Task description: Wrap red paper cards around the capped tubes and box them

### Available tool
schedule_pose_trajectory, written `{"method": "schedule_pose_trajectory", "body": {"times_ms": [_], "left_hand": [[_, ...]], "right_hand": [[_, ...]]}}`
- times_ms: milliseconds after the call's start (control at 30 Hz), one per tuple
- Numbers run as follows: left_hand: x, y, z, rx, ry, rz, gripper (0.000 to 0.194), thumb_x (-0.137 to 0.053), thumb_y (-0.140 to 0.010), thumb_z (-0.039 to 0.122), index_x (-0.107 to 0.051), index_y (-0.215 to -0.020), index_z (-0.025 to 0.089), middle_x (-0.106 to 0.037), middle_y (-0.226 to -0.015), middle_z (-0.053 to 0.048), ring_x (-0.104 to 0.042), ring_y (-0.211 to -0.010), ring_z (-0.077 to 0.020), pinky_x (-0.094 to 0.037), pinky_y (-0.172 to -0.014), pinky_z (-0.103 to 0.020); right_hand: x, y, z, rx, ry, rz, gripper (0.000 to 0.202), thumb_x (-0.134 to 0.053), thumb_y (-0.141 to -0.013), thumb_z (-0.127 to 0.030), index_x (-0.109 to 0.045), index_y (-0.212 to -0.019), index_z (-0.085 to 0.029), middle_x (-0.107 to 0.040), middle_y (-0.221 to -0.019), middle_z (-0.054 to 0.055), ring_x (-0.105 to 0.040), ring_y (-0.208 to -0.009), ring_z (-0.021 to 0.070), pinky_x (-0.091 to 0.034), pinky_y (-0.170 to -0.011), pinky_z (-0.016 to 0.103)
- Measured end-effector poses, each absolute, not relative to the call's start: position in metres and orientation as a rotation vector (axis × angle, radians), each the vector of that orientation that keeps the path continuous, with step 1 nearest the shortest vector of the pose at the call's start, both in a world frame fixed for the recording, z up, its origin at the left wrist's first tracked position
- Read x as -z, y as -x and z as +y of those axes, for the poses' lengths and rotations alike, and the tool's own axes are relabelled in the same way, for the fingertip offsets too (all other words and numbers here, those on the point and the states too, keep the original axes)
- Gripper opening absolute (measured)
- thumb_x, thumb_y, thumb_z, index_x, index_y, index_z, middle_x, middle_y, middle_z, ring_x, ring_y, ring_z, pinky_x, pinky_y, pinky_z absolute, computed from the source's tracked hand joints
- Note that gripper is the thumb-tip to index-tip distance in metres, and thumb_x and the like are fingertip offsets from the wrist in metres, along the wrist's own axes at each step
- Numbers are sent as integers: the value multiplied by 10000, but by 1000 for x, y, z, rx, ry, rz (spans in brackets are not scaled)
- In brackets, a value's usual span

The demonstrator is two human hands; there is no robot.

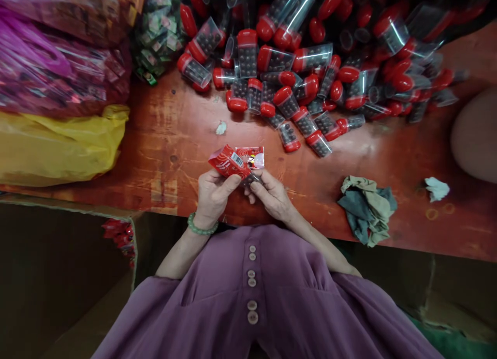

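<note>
Two hands meet just above the near edge of the table [388, 157]: the left hand [213, 193] pinches a red printed packet [235, 161] between thumb and fingers, and the right hand [272, 193] closes its fingers on the packet's lower edge. Many red-capped clear tubes [295, 74] lie heaped farther back, and a crumpled cloth [367, 208] rests to the right.
</note>
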State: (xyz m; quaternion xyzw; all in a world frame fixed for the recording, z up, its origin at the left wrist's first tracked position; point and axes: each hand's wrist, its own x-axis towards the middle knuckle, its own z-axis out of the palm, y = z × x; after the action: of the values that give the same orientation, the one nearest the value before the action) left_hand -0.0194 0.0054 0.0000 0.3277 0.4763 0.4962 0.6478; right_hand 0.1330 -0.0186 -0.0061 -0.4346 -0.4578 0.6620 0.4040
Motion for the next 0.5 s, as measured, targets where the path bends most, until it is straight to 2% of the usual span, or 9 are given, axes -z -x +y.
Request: {"method": "schedule_pose_trajectory", "body": {"times_ms": [100, 233, 367, 500], "left_hand": [[1, 11, 2, -1090, -647, 1027, 335, -808, -730, 498, -760, -835, 184, -731, -689, -27, -640, -516, -142, -549, -537, -283], [-1, 2, -4, -1032, -540, 1024, 364, -828, -697, 488, -679, -643, 160, -579, -478, 28, -541, -384, -108, -474, -413, -240], [-2, 6, -5, -1027, -511, 1064, 395, -838, -673, 498, -654, -632, 152, -579, -497, 26, -519, -381, -95, -450, -399, -232], [-5, 12, -9, -967, -527, 1011, 370, -833, -684, 483, -695, -686, 139, -635, -585, 1, -514, -420, -79, -443, -429, -228]], "right_hand": [[8, -130, -20, -1653, 1120, -1158, 348, -519, -957, -565, -502, -1047, -229, -562, -753, -51, -513, -561, 76, -448, -585, 251], [12, -123, -20, -1677, 1093, -1073, 370, -549, -935, -582, -471, -1046, -238, -544, -713, -67, -506, -524, 74, -436, -521, 231], [16, -117, -17, -1727, 1046, -1022, 390, -617, -898, -573, -452, -1018, -240, -554, -725, -77, -527, -508, 60, -459, -516, 214], [19, -117, -14, -1789, 961, -924, 470, -709, -822, -576, -381, -909, -251, -604, -948, -42, -571, -496, 32, -488, -475, 191]]}}
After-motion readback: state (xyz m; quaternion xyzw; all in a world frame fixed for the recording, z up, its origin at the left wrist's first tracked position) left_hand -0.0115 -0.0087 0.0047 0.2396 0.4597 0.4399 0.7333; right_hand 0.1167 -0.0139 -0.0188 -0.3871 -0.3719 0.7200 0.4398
